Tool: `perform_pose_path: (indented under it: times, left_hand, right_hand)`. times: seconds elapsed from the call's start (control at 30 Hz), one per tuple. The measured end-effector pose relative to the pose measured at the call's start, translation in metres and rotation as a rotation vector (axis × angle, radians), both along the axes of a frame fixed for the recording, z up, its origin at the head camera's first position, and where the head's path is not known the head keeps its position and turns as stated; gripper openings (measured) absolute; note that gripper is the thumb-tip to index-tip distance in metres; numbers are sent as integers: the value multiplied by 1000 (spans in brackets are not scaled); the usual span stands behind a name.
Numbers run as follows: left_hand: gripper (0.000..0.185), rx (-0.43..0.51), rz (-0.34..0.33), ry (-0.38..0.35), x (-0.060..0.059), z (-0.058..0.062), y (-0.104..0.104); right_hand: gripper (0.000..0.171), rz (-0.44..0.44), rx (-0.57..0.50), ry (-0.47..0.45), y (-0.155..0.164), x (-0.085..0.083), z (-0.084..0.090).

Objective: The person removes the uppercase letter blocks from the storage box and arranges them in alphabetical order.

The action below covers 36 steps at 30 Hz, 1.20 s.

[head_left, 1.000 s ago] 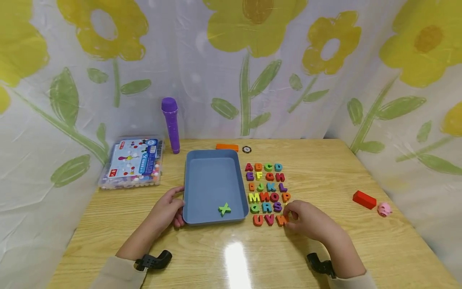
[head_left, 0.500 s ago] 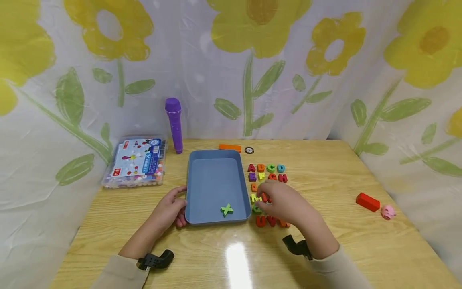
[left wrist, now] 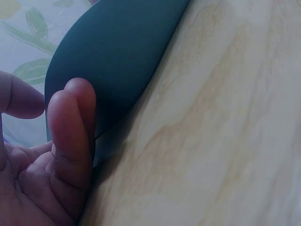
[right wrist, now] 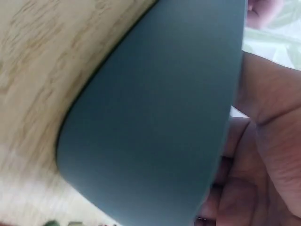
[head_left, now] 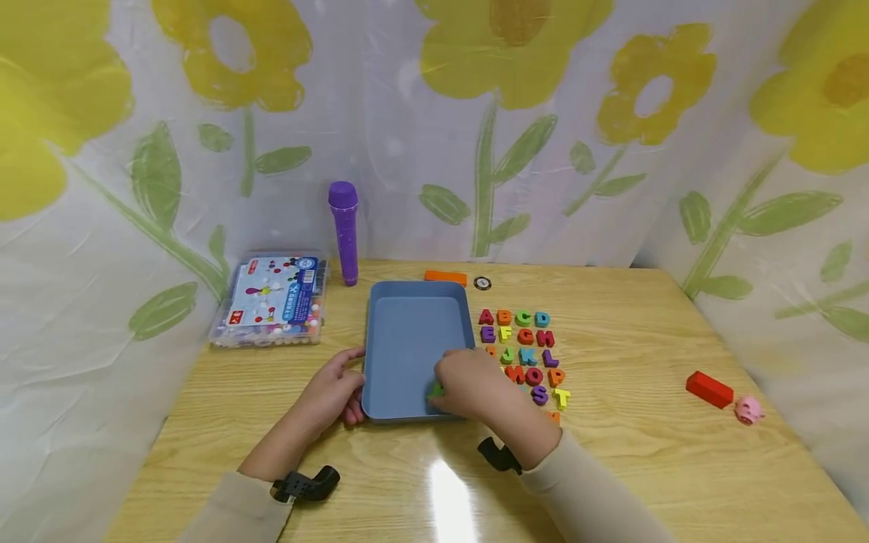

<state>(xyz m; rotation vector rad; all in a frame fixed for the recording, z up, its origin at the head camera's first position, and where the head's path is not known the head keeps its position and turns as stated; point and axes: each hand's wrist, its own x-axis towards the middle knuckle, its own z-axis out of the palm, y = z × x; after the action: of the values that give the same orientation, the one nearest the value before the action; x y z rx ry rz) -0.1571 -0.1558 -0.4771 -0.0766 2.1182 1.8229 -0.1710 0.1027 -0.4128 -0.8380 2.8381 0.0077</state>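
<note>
Inside the blue-grey tray [head_left: 407, 324], near its front right corner, my right hand [head_left: 478, 385] pinches at the green letter X [head_left: 436, 390], most of which is hidden behind the fingers. The tray's wall hides those fingertips in the right wrist view. On the opposite side, my left hand [head_left: 333, 392] touches the tray's left edge. Its fingers [left wrist: 66, 122] lie nearly straight along the outside of the wall in the left wrist view. Rows of coloured letters, such as the yellow T [head_left: 561, 397] and purple S [head_left: 539, 395], lie right of the tray, partly covered by my right hand.
A purple microphone [head_left: 345, 234] stands behind the tray, beside a clear box of beads [head_left: 271, 302]. At the back lie an orange block [head_left: 445, 277] and a round chip [head_left: 483, 283]. A red block [head_left: 709, 390] and pink pig [head_left: 749, 409] are far right.
My right hand has moved left from the letters T and W, over the rows, and into the tray to the green X. My left hand stays at the tray's edge.
</note>
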Motion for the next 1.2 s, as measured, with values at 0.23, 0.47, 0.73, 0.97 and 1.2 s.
perform_pose_path:
  times: [0.23,0.47,0.73,0.97,1.2]
  left_hand:
    - [63,-2,-12,2,0,2,5]
    - [64,-7,-11,5,2,2,4]
    - [65,-10,-20,9,0,2,4]
    - [65,-33,-12,10,-1,2,2]
    - [65,-31,-21,5,0,3,2]
  right_hand:
    - [31,29,-36,-8,5,1,1]
    - [28,-74,-206,-31,46,6,25]
    - [27,-274,-252,16,144,33,39]
    - [27,-354,-219,-102,185,57,13]
    - [28,-375,-230,-153,187,67,-3]
